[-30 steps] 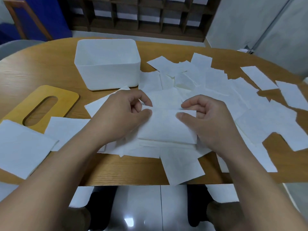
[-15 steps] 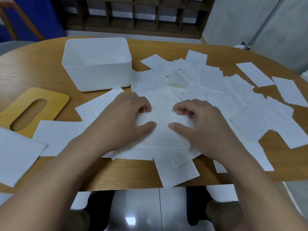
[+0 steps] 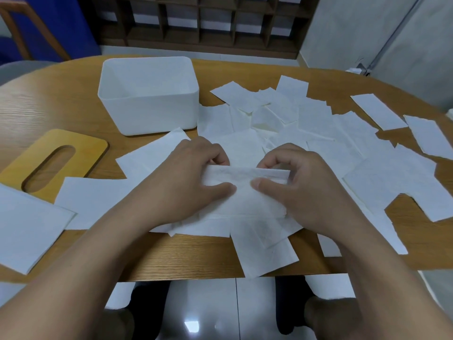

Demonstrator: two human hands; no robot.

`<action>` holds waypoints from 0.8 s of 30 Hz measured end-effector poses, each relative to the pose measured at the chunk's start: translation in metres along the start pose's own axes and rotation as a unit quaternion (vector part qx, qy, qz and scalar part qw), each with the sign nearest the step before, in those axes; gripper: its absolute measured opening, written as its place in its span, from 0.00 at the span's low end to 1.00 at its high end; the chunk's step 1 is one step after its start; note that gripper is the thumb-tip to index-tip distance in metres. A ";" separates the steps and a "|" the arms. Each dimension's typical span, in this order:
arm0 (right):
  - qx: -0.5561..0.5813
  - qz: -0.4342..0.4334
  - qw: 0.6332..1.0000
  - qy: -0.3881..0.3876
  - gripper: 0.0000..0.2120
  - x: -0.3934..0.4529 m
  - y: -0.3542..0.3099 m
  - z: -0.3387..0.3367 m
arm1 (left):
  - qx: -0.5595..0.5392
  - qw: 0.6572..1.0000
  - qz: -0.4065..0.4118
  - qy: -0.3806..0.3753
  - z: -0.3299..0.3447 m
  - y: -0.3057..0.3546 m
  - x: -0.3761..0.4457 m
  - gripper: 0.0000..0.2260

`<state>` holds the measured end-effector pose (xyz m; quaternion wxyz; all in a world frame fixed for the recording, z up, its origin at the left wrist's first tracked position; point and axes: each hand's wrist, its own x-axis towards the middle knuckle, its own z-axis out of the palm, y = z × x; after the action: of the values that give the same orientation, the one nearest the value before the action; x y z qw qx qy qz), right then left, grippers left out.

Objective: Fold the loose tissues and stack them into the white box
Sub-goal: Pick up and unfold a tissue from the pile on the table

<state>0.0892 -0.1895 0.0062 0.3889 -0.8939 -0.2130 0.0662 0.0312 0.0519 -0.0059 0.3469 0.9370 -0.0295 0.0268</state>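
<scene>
A white tissue (image 3: 245, 177) lies folded near the table's front middle, its far edge lifted a little. My left hand (image 3: 188, 177) pinches its left end between thumb and fingers. My right hand (image 3: 301, 182) pinches its right end the same way. Under and around it lie several loose flat tissues (image 3: 343, 133), spread across the middle and right of the table. The white box (image 3: 149, 114) stands open at the back left, beyond my left hand; what lies in it is hidden by its front wall.
A yellow wooden lid (image 3: 49, 160) with an oval slot lies flat at the left. More tissues (image 3: 27, 227) rest at the front left, some overhanging the wooden table (image 3: 49, 104) edge. A dark lattice shelf stands behind the table.
Both hands went from pressing the tissue flat to pinching its far edge and lifting it towards me. The view has shifted slightly.
</scene>
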 end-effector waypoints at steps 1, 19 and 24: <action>0.042 0.002 0.999 0.009 0.04 0.000 -0.002 -0.001 | -0.039 0.999 -0.006 0.012 -0.002 0.001 0.000 0.09; 0.286 0.021 0.951 0.112 0.22 -0.001 -0.019 0.040 | -0.333 0.923 -0.031 0.190 0.016 0.014 -0.004 0.31; 0.278 0.020 0.952 0.123 0.21 0.001 -0.020 0.044 | -0.317 0.928 -0.036 0.195 0.018 0.015 -0.004 0.33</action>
<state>0.0713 -0.1477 -0.0096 0.6439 -0.7556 -0.1188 0.0199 0.0265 0.0290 -0.0106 0.6252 0.7553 0.0653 0.1855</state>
